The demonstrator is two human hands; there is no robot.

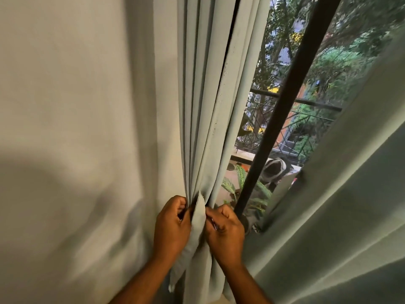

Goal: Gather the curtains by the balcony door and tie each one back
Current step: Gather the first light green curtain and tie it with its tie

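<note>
The left curtain (197, 95), pale grey-green, hangs bunched in narrow folds beside the balcony door. A strip of the same cloth, the tie-back (198, 218), runs down the front of the gathered folds. My left hand (172, 224) is closed on the folds and the strip's left edge. My right hand (225, 230) pinches the strip's right edge, fingers curled. The right curtain (341, 205) hangs loose and spread across the lower right, partly covering the glass.
A plain pale wall (65, 128) fills the left. The dark door frame bar (278, 119) slants down the middle of the glass. Outside are a balcony railing (306, 102), potted plants (238, 185) and trees.
</note>
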